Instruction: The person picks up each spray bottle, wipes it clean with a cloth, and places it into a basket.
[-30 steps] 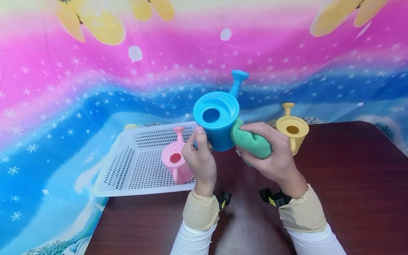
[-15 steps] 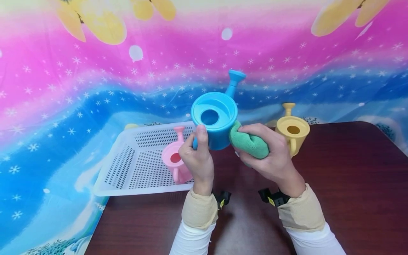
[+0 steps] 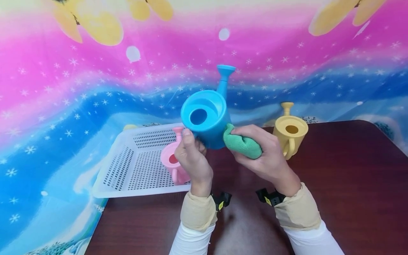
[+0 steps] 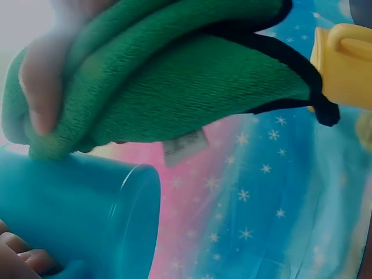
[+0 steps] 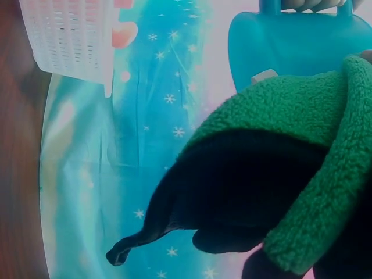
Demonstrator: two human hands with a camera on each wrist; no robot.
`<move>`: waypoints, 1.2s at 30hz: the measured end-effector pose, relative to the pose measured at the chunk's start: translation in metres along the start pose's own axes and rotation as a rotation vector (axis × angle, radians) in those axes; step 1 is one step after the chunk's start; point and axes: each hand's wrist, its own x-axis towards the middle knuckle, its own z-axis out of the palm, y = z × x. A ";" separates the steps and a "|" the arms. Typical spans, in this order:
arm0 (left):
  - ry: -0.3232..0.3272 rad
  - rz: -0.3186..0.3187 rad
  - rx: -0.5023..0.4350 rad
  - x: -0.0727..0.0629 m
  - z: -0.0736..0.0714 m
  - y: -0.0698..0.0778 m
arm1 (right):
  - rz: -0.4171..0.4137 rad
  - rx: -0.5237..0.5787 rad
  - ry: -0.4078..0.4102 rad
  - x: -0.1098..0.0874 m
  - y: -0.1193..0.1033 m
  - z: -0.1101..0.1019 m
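A blue toy watering can (image 3: 206, 117) is held up above the dark table (image 3: 334, 198), its spout pointing up and away. My left hand (image 3: 191, 159) grips it by the handle side, thumb up against its wall. My right hand (image 3: 261, 156) clutches a folded green cloth (image 3: 241, 144) and presses it against the can's right lower side. The left wrist view shows the green cloth (image 4: 168, 87) lying on the blue can (image 4: 75, 203). In the right wrist view the cloth (image 5: 279, 174) fills the front, with the blue can (image 5: 296, 46) behind it.
A white perforated basket (image 3: 140, 159) sits at the table's left edge with a pink watering can (image 3: 172, 163) inside. A yellow watering can (image 3: 289, 132) stands on the table to the right. A colourful starry backdrop hangs behind.
Both hands have carried the blue can a little left and tilted its mouth more towards me. The cloth stayed pressed to its side.
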 end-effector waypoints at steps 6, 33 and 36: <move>0.061 0.005 -0.067 0.002 0.001 0.002 | 0.015 -0.021 -0.039 -0.001 0.005 0.002; 0.011 0.081 -0.021 -0.003 0.002 -0.002 | 0.011 -0.082 -0.067 -0.003 0.007 0.007; -0.029 0.100 0.043 -0.005 0.002 -0.004 | 0.010 -0.059 -0.028 -0.002 0.003 0.007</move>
